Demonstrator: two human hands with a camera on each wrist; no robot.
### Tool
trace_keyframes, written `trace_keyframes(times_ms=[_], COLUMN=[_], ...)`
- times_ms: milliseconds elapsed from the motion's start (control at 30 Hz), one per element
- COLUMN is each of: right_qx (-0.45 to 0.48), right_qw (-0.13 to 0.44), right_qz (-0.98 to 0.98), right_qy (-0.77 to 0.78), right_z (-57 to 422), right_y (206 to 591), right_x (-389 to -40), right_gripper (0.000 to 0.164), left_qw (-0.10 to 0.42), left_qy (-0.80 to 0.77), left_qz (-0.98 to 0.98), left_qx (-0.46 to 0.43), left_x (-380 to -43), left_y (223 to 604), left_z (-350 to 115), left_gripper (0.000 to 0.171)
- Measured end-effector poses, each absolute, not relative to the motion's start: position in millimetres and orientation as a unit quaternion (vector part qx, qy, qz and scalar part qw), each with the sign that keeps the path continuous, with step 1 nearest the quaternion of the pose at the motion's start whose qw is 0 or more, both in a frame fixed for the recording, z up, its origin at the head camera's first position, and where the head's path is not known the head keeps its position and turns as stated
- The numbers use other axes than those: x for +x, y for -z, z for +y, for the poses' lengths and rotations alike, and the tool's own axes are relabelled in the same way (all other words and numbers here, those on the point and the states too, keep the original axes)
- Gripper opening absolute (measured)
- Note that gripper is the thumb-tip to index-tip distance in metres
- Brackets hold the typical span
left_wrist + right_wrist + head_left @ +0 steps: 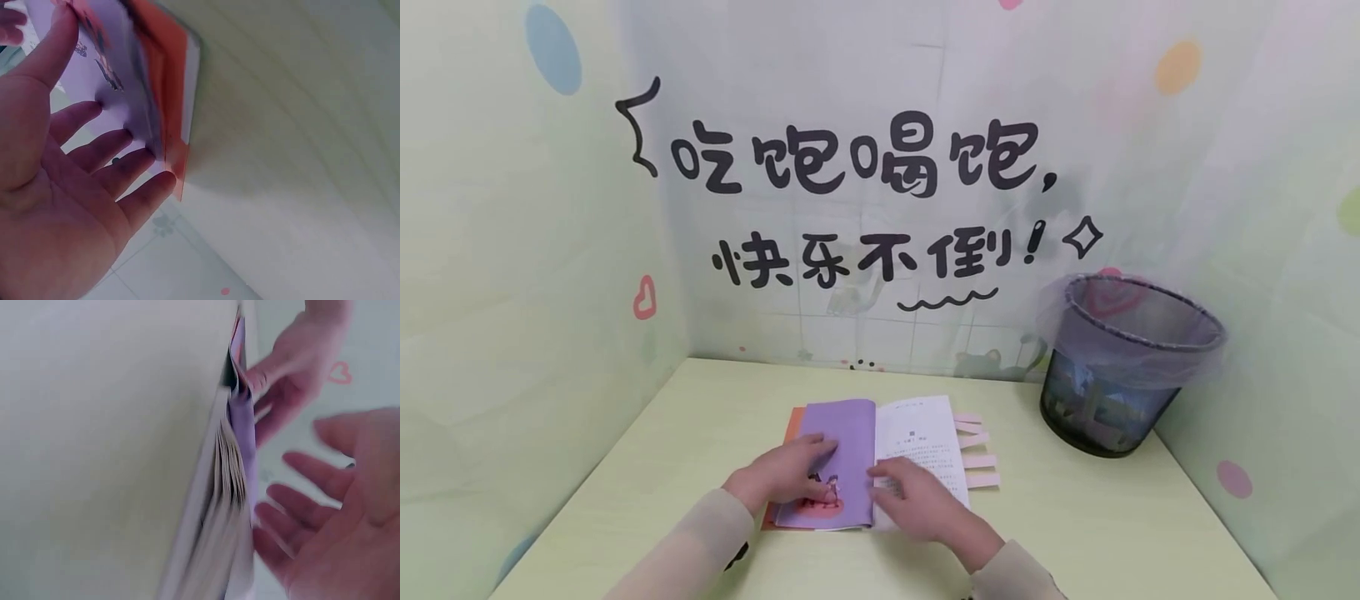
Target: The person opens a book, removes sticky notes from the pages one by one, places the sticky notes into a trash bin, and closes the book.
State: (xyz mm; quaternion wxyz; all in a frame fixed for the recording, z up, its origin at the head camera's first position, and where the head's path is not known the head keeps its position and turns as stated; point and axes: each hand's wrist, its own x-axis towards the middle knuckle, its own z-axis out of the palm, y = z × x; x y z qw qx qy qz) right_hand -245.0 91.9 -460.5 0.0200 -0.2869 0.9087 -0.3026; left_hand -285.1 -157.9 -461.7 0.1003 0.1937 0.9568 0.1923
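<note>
An open book lies on the table, its purple left leaf (846,429) showing small printed figures. An orange cover edge (178,75) sticks out beneath that leaf. To the right is a white page (917,425) with printed text, and pale pink tabs (981,461) project from its side. My left hand (786,471) rests on the purple leaf with its fingers spread; the left wrist view shows them fairly straight. Over the inner part of the white page, near the fold, hovers my right hand (917,500), fingers relaxed. In the right wrist view the page stack (228,475) appears edge-on beside it.
A dark waste bin (1108,400) with a translucent purple liner stands at the table's back right. Behind the pale table (662,450) hangs a printed backdrop (865,67) with dark lettering, and patterned sheets enclose both sides.
</note>
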Motion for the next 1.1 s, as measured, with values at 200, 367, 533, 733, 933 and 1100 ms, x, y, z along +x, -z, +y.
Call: trace_keyframes(times_ms=[200,367,533,733,933,1100], right_qx=[-0.210,-0.203,-0.206,-0.172,-0.059,-0.012], right_qw=[0.004,0.034,0.036,0.009,-0.016,-0.008], right_qz=[0.962,0.964,0.963,0.969,0.982,0.986], right_qy=[0.175,0.170,0.169,0.176,0.177,0.169], right_z=[117,127,130,133,138,145], right_y=[458,458,460,465,464,462], right_x=[-250,-246,-244,-250,-258,-262], right_gripper=[0.054,0.067,0.068,0.061,0.079,0.087], left_qw=[0.107,0.112,0.111,0.115,0.108,0.107], left_qy=[-0.173,-0.169,-0.173,-0.183,-0.186,-0.181], left_qz=[0.963,0.965,0.963,0.962,0.961,0.962], left_qx=[0.175,0.168,0.174,0.167,0.176,0.175], left_x=[-286,-287,-287,-287,-287,-288], left_y=[463,461,462,463,464,464], left_z=[-155,-152,-151,-151,-151,-152], left_gripper=[0.075,0.077,0.077,0.077,0.078,0.077])
